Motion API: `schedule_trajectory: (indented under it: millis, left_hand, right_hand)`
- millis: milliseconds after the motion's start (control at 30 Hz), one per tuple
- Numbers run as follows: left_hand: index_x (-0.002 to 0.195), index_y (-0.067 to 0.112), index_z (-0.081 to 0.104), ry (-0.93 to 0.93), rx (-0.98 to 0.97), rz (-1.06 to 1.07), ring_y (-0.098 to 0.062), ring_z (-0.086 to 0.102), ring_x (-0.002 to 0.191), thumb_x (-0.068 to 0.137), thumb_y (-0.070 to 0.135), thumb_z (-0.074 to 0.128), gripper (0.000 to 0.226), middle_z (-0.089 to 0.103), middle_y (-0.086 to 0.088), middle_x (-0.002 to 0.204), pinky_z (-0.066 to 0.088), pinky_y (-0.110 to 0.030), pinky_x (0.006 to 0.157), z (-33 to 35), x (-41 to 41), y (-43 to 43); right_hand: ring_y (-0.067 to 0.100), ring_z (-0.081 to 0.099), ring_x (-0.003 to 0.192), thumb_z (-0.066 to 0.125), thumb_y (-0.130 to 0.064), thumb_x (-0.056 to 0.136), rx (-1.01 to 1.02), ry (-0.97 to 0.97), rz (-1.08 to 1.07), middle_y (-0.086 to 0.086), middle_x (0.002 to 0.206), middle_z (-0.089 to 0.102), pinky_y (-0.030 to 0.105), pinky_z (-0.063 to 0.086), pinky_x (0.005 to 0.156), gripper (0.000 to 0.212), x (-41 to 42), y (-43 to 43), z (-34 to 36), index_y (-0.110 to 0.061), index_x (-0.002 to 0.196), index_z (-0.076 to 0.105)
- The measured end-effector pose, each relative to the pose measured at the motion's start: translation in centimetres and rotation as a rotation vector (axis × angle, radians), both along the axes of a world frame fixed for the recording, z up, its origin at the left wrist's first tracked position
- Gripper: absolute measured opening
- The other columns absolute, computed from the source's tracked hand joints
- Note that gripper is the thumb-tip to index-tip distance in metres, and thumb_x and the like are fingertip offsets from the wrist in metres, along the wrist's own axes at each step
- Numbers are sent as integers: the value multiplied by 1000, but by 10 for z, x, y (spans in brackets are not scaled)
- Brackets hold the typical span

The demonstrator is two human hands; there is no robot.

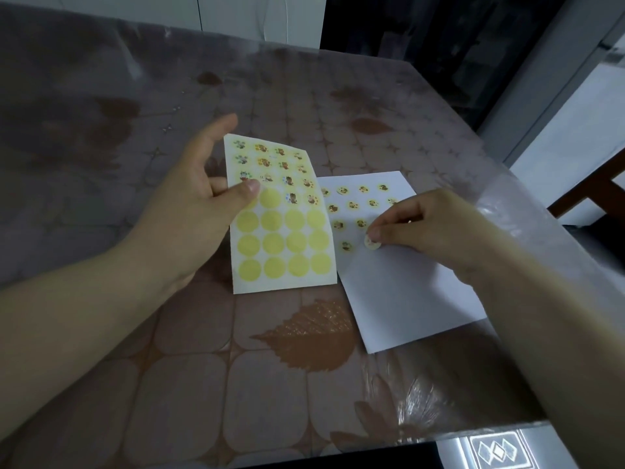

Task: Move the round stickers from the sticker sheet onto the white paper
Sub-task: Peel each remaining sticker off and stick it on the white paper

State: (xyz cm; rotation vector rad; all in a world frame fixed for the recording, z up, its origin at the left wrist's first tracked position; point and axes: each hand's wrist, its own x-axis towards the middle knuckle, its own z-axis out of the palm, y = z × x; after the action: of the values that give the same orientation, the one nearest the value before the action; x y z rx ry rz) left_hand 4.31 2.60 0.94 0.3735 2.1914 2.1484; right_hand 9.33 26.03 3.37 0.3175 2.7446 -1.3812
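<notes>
Two bare forearms reach in from the near edge over a leaf-patterned tablecloth [169, 367] under clear plastic. Beyond them, the left hand [199, 198] holds the sticker sheet [287, 231] by its left edge. Its thumb presses on the printed face and its fingers curl behind, with one finger stretched out past the sheet's top corner. The sheet bows a little and its right edge overlaps the left margin of the white paper [406, 299], which lies flat on the cloth.

The lower rows of the sheet show only bare yellow circles [274, 243], while the upper rows carry printed stickers [265, 160]. Over a dozen placed stickers [345, 246] sit in loose rows on the far half of the paper.

The right hand [436, 228] is down on the paper, fingertips narrowed to a pinch on one round sticker [372, 244], just right of the last one in the nearest row. Whether it is fully stuck down cannot be told.

The step in hand looks like laying this sticker. Roughly half the sheet seems done. Next, the sticker likely needs pressing flat before release. Then the right hand must go back to the sheet and lift the rim of a printed sticker while the left keeps the sheet steady.
</notes>
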Motion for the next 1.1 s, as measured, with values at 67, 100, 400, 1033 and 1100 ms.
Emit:
schedule_trajectory:
  millis: [67, 100, 400, 1033, 1100]
  left_hand:
    - [140, 40, 33, 0, 1, -11, -13, 72, 87, 91, 7, 56, 63, 75, 4, 87, 52, -31, 83, 0, 1, 0]
    - [140, 40, 33, 0, -2, -16, -12, 72, 87, 91, 7, 56, 63, 75, 4, 86, 53, -30, 82, 1, 2, 1]
    - [141, 42, 27, 16, -14, -88, -11, 72, 87, 91, 7, 55, 67, 76, 5, 88, 55, -22, 81, 6, 9, 3]
    - [129, 43, 45, 64, 104, -170, -20, 72, 85, 92, 6, 54, 53, 75, -2, 90, 57, -28, 70, 9, 13, 3]
    - [117, 35, 62, 108, 80, -161, -28, 70, 89, 87, 11, 63, 38, 74, -8, 93, 58, -37, 77, 9, 13, 3]
  right_hand:
    - [-17, 53, 57, 76, -12, 74, 17, 18, 0, -24, 54, 63, -3, 33, 50, 7, 0, -1, -2, -17, 71, 75]
    - [-15, 52, 53, 76, -12, 74, 30, 25, 1, -24, 50, 60, -2, 33, 47, 7, 0, -1, -2, -18, 70, 74]
    - [12, 39, 58, 86, -18, 60, 153, 24, -17, -4, 70, 43, 13, 33, 47, 34, -6, 2, -2, -16, 82, 60]
    - [57, 53, 86, 76, -13, 74, -385, 466, 120, 35, 89, 60, 63, 49, 72, 15, -7, -60, -10, -27, 75, 72]
    - [51, 59, 87, 76, -14, 72, -421, 500, 109, 24, 87, 68, 59, 52, 74, 14, -6, -60, -12, -27, 78, 75]
